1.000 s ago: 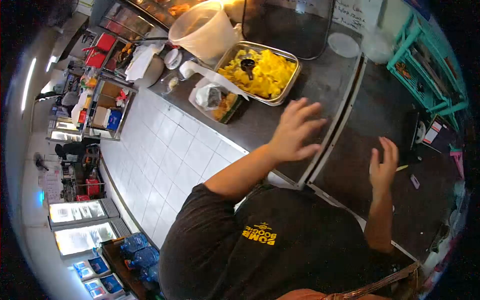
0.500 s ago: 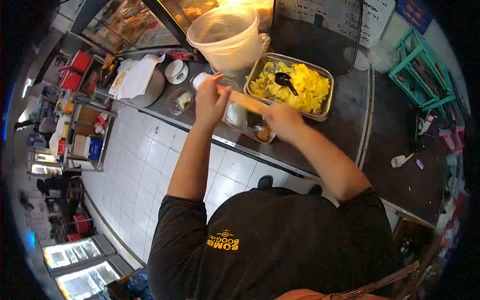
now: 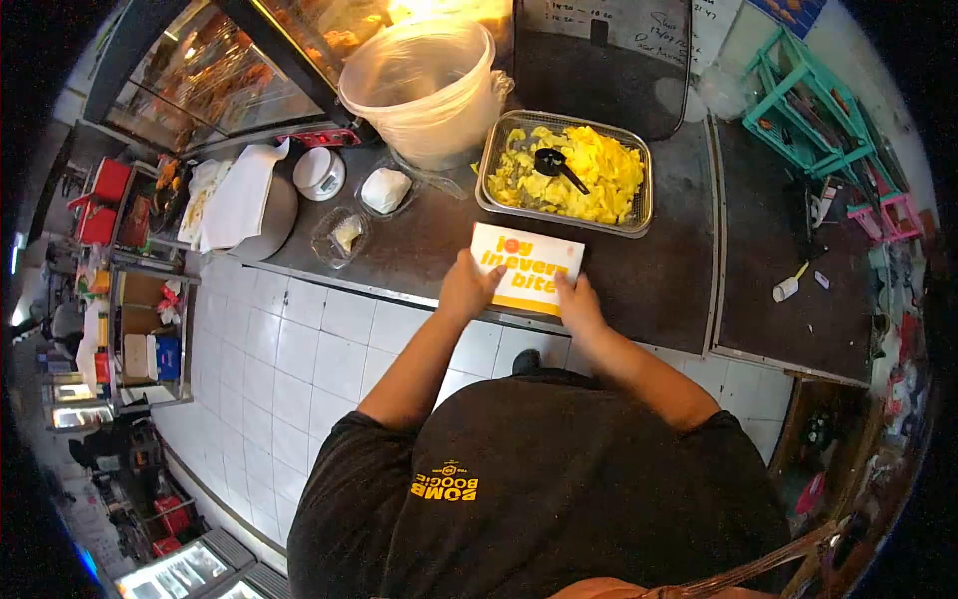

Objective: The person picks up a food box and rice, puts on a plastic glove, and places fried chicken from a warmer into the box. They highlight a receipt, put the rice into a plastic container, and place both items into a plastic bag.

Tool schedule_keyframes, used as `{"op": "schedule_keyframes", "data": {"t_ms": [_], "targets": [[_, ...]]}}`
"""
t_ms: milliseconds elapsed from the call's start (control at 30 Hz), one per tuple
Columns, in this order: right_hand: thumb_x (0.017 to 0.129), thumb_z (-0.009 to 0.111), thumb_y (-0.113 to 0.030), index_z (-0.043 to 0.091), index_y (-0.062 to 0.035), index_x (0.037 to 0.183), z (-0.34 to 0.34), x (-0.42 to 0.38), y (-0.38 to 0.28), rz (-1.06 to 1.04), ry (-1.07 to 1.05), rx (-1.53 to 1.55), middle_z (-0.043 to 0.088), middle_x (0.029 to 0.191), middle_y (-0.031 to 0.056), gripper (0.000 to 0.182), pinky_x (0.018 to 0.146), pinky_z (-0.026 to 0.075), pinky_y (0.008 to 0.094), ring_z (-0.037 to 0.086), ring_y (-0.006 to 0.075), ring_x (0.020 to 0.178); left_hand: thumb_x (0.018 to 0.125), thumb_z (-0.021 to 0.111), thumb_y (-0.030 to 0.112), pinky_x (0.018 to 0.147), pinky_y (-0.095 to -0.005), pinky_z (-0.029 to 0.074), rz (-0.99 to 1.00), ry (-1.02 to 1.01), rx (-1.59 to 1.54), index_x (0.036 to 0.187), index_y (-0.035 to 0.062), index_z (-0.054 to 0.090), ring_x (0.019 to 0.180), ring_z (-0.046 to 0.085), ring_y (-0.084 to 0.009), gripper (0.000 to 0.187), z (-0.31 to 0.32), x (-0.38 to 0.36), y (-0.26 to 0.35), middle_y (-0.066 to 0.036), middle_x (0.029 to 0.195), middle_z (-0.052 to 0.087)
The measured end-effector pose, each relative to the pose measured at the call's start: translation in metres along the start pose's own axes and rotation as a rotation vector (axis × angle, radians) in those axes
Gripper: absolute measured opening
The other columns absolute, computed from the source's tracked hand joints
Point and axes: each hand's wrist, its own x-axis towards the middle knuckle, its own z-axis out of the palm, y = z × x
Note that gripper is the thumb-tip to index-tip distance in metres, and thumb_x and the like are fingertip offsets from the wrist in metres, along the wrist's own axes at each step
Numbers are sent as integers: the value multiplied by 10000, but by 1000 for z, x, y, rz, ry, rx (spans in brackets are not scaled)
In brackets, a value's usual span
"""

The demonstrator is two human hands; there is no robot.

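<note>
A white and yellow cardboard food box [image 3: 529,268], printed "joy in every bite", is held at the counter's front edge. My left hand [image 3: 469,287] grips its left side, thumb lying on the printed lid. On the opposite side my right hand [image 3: 582,302] holds it, thumb also on top. The lid looks closed, so the contents are hidden. Just behind the box stands a metal tray [image 3: 485,200] of yellow scrambled egg [image 3: 609,185], with a black scoop [image 3: 559,165] lying on the egg.
Behind, a plastic-lined bucket [image 3: 419,100] stands by a lit display cabinet [image 3: 215,80]. Left on the counter are a wrapped white bundle [image 3: 385,190], a small clear container [image 3: 342,237], a scale [image 3: 319,174] and a large pot [image 3: 277,222]. A teal rack [image 3: 818,120] stands at right.
The open container with food in front of me has given way to a closed printed box. Both hands have come down and closer to me, now gripping its two sides.
</note>
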Motion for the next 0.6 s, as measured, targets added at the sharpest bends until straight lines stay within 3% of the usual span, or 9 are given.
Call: {"op": "schedule_keyframes", "data": {"t_ms": [33, 67, 133, 233, 333, 367, 400, 500, 600], "targets": [[822, 519, -398, 498, 72, 911, 8, 14, 18, -116, 242, 17, 569, 874, 276, 478, 724, 440, 431, 568, 391, 827, 744, 633, 339, 765, -424, 431, -5, -18, -66, 1017, -39, 408, 893, 544, -400, 518, 7, -7, -2, -266, 952, 559], [823, 519, -382, 503, 66, 869, 4, 29, 37, -149, 247, 30, 563, 837, 268, 451, 712, 430, 439, 563, 382, 806, 749, 627, 336, 766, -421, 432, -11, -34, -134, 1022, -42, 404, 892, 548, -396, 517, 15, -12, -4, -265, 953, 559], [825, 518, -373, 513, 60, 845, -12, 32, 42, -270, 313, -139, 566, 790, 239, 434, 674, 429, 432, 557, 380, 757, 759, 622, 328, 772, -400, 437, -27, -42, -217, 1044, -45, 393, 894, 559, -370, 522, 19, -14, 4, -260, 961, 561], [826, 518, -362, 540, 45, 862, -19, 36, 52, -409, 333, -12, 585, 780, 193, 409, 660, 433, 414, 566, 340, 733, 756, 626, 299, 776, -371, 442, -5, -55, -334, 1114, -72, 344, 909, 569, -340, 587, 22, -11, 7, -258, 967, 562], [834, 512, -366, 569, 20, 891, -35, 36, 48, -277, 146, 193, 590, 756, 121, 394, 618, 434, 356, 566, 237, 692, 750, 634, 337, 806, -351, 437, 44, -160, -283, 1166, -79, 306, 941, 563, -334, 674, 14, 1, -1, -262, 997, 554], [843, 501, -363, 575, 11, 924, -48, 33, 42, -205, 75, 176, 583, 751, 87, 391, 603, 426, 324, 545, 185, 678, 751, 618, 403, 824, -359, 435, 12, -242, -526, 1199, -70, 294, 959, 560, -329, 727, 4, 0, 6, -259, 1028, 551], [852, 489, -360, 582, 3, 957, -63, 33, 36, -145, -4, 158, 575, 747, 52, 389, 589, 419, 292, 525, 134, 664, 777, 612, 373, 871, -321, 413, 48, -271, -323, 1211, -72, 296, 1015, 510, -244, 697, 9, 16, -15, -226, 1158, 473], [872, 460, -375, 559, -19, 1053, -90, 49, 28, -295, -216, 199, 581, 869, 28, 411, 669, 398, 236, 515, 95, 759, 782, 509, 521, 890, -394, 376, -76, -412, -248, 1217, -62, 330, 1071, 463, -355, 749, -52, 2, 38, -268, 1206, 417], [859, 457, -424, 533, -102, 953, -84, 41, 2, -184, -134, 389, 542, 672, -7, 344, 369, 324, 191, 483, 69, 484, 739, 387, 695, 881, -400, 388, -65, -321, -131, 1216, -106, 319, 1079, 448, -389, 935, -38, 22, 20, -304, 1184, 423]]}}
